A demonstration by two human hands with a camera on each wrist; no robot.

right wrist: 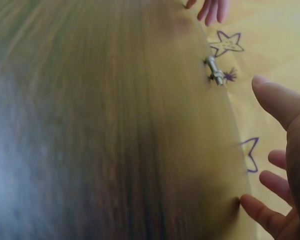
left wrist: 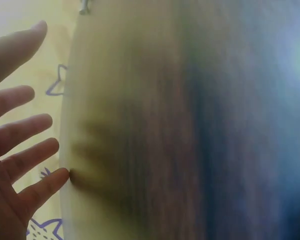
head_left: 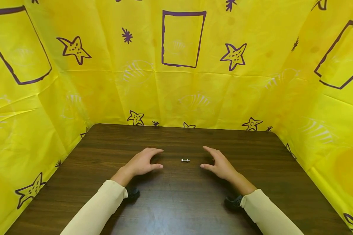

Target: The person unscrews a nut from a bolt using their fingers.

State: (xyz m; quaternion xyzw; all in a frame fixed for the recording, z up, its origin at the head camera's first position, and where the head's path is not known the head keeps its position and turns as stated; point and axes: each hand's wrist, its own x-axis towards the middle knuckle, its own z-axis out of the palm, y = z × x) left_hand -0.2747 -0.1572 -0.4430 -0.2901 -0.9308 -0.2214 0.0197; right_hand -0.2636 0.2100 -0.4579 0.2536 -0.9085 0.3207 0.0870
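Observation:
A small silvery bolt with a nut on its shank (head_left: 185,160) lies flat on the dark wooden table (head_left: 176,195), between the two hands. My left hand (head_left: 142,162) is to the left of it, fingers extended and thumb apart, holding nothing. On the other side, my right hand (head_left: 220,164) has the same spread pose and an empty grasp. Neither hand touches the bolt. In the right wrist view the bolt (right wrist: 214,70) shows its head and nut, beyond the right thumb. Only an end of the bolt (left wrist: 84,6) enters the left wrist view at the top.
Yellow sheeting (head_left: 176,85) with purple starfish and frame drawings surrounds the table's back and sides. Dark straps (head_left: 132,194) sit at both wrists, beside pale sleeves (head_left: 95,209). Light reflects off the tabletop near the front.

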